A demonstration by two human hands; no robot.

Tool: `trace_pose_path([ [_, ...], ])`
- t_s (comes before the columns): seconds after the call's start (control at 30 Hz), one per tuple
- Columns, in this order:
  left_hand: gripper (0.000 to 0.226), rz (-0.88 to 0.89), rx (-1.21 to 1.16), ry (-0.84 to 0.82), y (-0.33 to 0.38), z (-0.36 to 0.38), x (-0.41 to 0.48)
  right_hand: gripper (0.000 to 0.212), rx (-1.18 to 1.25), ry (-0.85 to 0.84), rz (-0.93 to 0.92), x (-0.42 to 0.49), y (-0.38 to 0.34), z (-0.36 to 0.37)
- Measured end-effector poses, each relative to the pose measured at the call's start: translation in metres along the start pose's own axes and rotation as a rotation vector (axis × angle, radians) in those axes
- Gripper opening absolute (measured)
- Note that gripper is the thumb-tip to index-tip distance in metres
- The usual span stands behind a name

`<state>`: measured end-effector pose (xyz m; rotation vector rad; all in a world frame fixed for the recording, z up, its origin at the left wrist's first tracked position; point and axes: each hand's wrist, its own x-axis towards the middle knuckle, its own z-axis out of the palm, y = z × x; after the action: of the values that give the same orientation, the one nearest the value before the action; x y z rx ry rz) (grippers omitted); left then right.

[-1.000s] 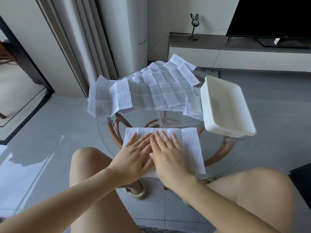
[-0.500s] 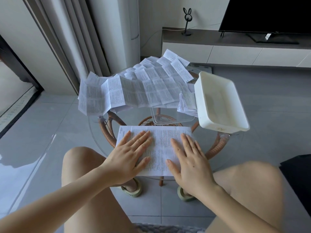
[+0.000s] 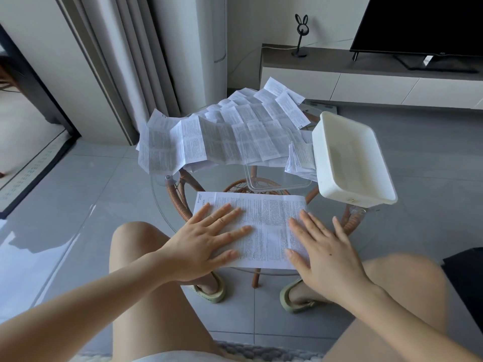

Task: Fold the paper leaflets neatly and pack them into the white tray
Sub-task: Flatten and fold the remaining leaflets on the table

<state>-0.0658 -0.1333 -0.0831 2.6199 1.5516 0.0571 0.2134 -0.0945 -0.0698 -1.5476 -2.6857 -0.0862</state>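
Fingers (image 3: 222,215) of left hand (image 3: 201,241), right hand (image 3: 324,252) splayed flat atop white printed paper leaflet (image 3: 266,223). I judge smoothing; next, pinch edge, fold.

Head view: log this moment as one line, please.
step: pressing leaflet flat | left hand: palm down on it | right hand: palm down at its right edge | white tray: empty | unfolded leaflets: heaped behind

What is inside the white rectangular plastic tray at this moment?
The white rectangular plastic tray shows only its bare white floor, with no leaflet visible in it. Its left and near walls hide the floor strips just behind them. The stack of printed paper leaflets lies outside, against its left wall.
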Motion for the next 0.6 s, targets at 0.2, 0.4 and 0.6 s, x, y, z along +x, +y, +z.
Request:
trace_pose_path([
  [0.2,0.046,0.030,0.049,0.023,-0.001,-0.005,-0.007,0.059,-0.023,-0.025,-0.030,0.000,0.009,-0.002],
  [0.4,0.051,0.103,0.061,0.031,-0.006,-0.004,-0.022,0.055,-0.038,0.003,-0.069,-0.006,0.026,-0.003],
  [0.6,0.053,0.114,0.163,0.046,-0.007,0.000,-0.025,0.044,-0.106,0.147,-0.118,-0.019,0.039,0.001],
])
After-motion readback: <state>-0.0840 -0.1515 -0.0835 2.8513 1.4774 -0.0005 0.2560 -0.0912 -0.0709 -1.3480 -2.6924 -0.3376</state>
